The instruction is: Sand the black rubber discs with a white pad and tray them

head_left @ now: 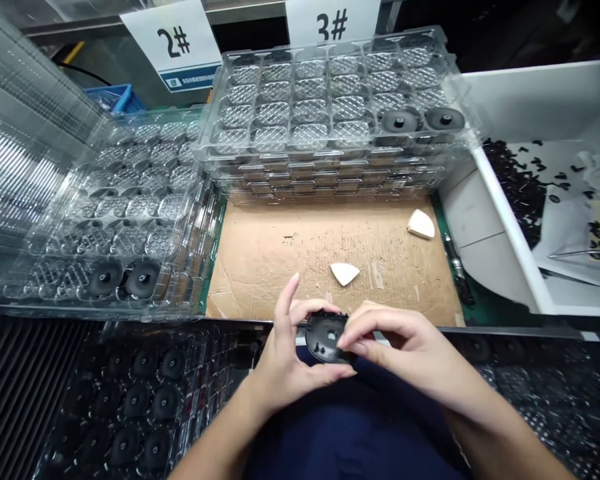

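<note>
Round black part (320,332): in the left hand (280,357), near the front edge of the cardboard sheet (250,260), before the person's dark blue garment (355,433). Left thumb below and one finger above clasp its rim; the index finger is raised clear. Right hand (395,337): thumb and fingertips are pressed together at the part's right side (whether they pinch a small piece, I cannot tell from here). Two pale wedge pieces (345,273) lie on the cardboard. Beyond, a clear tray stack (330,167) bears two similar parts (400,121).
</note>
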### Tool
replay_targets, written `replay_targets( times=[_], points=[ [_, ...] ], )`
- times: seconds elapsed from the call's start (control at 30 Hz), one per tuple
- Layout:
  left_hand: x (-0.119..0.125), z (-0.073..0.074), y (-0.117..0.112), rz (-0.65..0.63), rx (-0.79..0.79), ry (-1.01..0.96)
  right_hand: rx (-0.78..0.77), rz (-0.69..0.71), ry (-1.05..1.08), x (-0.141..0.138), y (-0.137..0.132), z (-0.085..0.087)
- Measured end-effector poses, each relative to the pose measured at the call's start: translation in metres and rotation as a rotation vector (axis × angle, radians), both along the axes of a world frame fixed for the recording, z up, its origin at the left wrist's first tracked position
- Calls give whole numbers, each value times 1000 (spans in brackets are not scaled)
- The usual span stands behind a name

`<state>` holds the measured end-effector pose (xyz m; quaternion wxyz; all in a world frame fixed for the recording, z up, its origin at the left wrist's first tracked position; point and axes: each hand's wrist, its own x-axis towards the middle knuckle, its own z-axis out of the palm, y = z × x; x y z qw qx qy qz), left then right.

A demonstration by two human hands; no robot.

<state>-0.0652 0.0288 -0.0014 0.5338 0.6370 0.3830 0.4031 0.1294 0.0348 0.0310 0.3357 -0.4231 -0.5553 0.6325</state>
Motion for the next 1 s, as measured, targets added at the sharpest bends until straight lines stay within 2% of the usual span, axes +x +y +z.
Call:
replay_targets(
  times=[0.07, 0.17, 0.27, 0.4, 0.63, 0.73, 0.8, 1.0],
  points=[
    [0, 1, -2, -54, -93, -26, -110, 93, 61, 3, 8, 4],
    [0, 5, -3, -106, -191, -40, -206, 128, 148, 5, 15, 3],
    [1, 10, -3, -85, -226, -20, -227, 120, 172, 6, 17, 0],
    [4, 12, -2, -83, -296, -46, -240, 177, 173, 8, 14, -3],
    [13, 9, 0, -168, -380, -84, -343, 194, 307, 14, 12, -3],
    [15, 7, 0, -204, -349, -72, -372, 213, 360, 16, 8, -3],
    [16, 5, -1, -208, -317, -67, -360, 170, 349, 17, 3, -5],
    [20, 1, 2, -191, -166, -98, -315, -92, 307, 19, -15, -15]
  ],
)
